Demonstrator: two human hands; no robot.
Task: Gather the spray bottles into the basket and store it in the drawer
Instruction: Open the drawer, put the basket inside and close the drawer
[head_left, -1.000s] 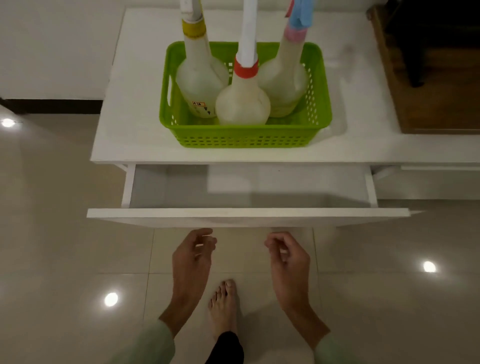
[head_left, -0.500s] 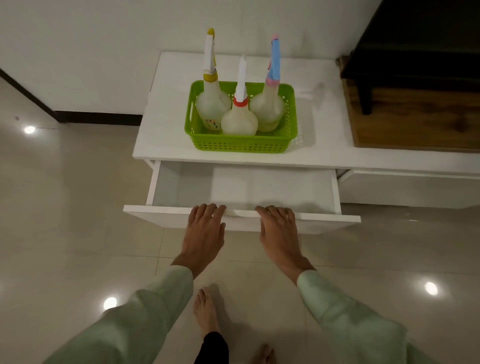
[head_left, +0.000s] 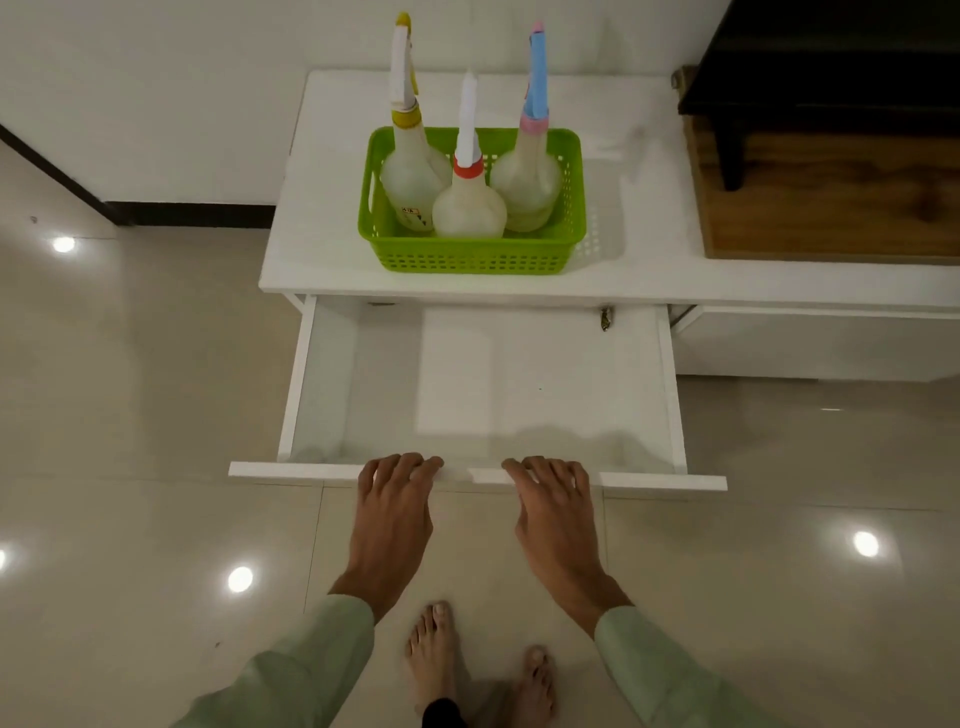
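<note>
Drawer (head_left: 483, 395) pulled open, basket (head_left: 475, 254) waiting on the cabinet top (head_left: 322, 249).
Left hand (head_left: 392, 512) and right hand (head_left: 558, 517) are hooked over the drawer front, apart; three spray bottles (head_left: 467, 208) are already gathered, so the basket must be lifted in next.

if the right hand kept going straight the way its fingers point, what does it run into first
The right hand points forward over the drawer front, so it would pass above the open drawer cavity and likely meet the cabinet top edge first, just right of the green basket. Height is hard to judge.
</note>
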